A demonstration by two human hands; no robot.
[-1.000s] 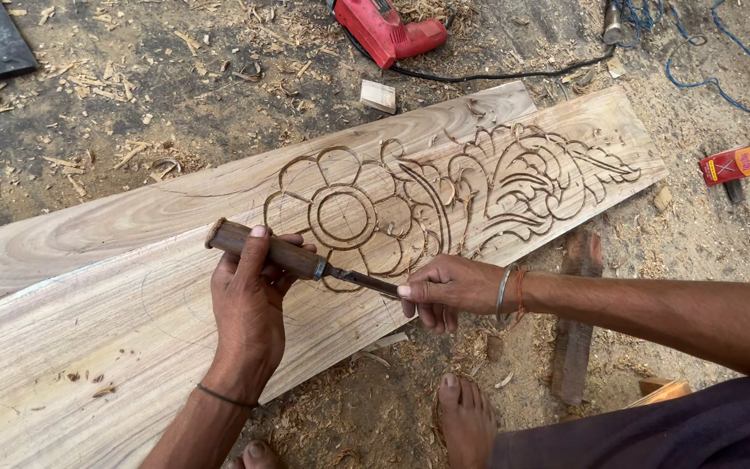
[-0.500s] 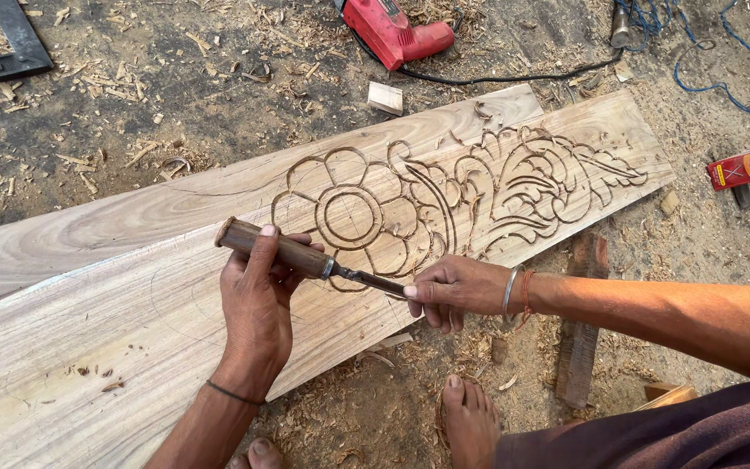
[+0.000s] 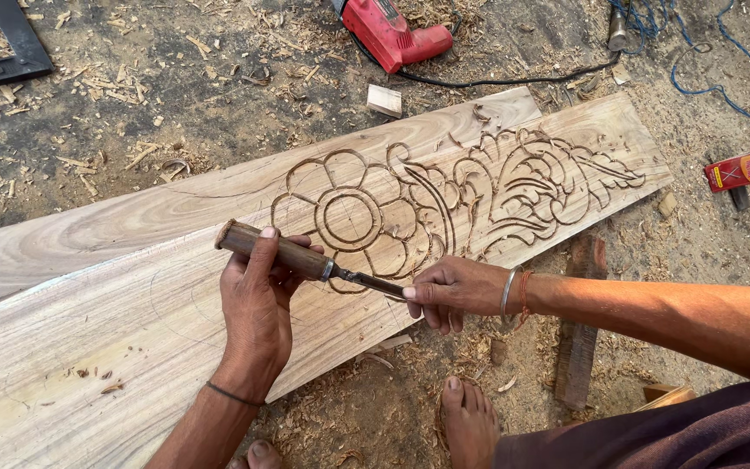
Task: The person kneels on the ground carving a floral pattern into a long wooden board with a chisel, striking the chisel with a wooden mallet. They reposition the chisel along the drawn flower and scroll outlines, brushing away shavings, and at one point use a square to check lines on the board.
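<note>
The daylight is bright and even, with only soft, short shadows under the left hand point(image 3: 258, 304) and the carved plank point(image 3: 219, 260). No glare appears. The picture is sharp, without visible blur.

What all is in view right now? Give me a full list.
plank: one, pale wood, flower and leaf pattern cut in, across the ground
chisel: one, brown handle, over the flower
power tool: one, red, top
wood block: one, pale, above plank
cord: one, blue, top right
red tool: one, right edge
left hand: grips chisel handle
right hand: pinches the blade
foot: one, bare, bottom
</note>
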